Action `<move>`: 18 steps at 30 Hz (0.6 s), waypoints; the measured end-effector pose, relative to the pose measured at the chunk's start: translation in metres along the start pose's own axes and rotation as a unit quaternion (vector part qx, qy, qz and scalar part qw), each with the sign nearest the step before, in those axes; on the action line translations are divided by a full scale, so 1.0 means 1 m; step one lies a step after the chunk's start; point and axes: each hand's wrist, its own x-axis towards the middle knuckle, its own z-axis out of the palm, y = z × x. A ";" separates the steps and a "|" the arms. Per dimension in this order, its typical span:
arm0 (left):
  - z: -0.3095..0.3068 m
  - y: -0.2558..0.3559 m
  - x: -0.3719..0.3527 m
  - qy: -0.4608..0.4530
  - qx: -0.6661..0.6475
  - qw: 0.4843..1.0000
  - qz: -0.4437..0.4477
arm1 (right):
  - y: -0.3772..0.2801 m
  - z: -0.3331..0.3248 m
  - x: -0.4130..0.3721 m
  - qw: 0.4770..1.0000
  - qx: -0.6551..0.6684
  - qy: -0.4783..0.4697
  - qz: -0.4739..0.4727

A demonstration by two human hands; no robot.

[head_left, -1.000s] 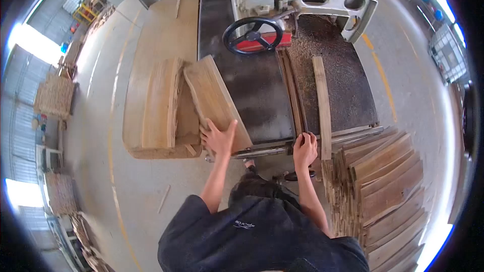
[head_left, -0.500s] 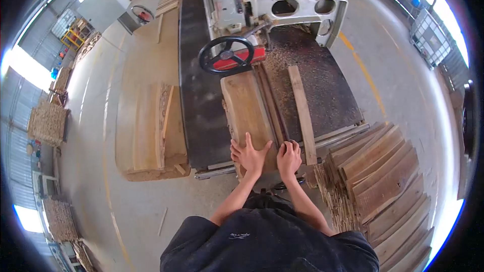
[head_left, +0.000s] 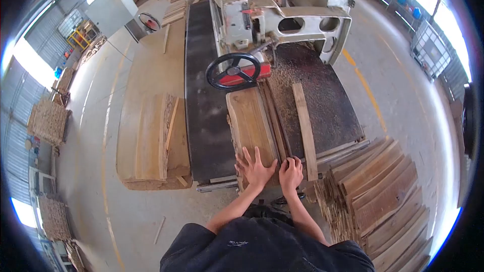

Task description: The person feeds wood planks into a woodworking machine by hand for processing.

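1. Head view: our left hand lies flat on the near end of the wide plank, with its fingers spread apart.
2. Our right hand sits just beside it, with its fingers curled down over the near end of the thin strips.
3. The wide plank lies flat on the saw table. It touches the thin strips, and its far end is near the black handwheel.
4. We think the plank is in place but not cut yet, because it has not reached the saw machine.
5. A pile of cut boards stands at the right. A stack of rough slabs lies at the left, so we judge that much work is left.
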 end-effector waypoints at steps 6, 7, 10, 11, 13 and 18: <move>0.003 -0.004 0.001 0.001 -0.027 1.000 -0.004 | -0.001 -0.001 -0.002 1.000 -0.023 -0.007 0.001; 0.003 -0.005 -0.001 0.019 -0.033 0.999 -0.001 | 0.000 -0.004 -0.003 0.999 -0.036 -0.016 0.006; 0.005 -0.006 -0.002 0.015 -0.030 0.999 0.001 | 0.000 -0.003 -0.002 0.999 -0.027 -0.017 -0.010; 0.005 -0.006 -0.001 0.024 -0.028 0.999 0.005 | 0.000 -0.002 -0.002 1.000 -0.026 -0.016 -0.005; 0.004 -0.006 -0.001 0.023 -0.032 0.999 0.003 | -0.002 -0.002 0.000 0.999 -0.030 -0.024 0.000; 0.005 -0.006 -0.001 0.012 -0.044 0.999 -0.006 | 0.000 -0.003 -0.001 1.000 -0.019 -0.024 0.000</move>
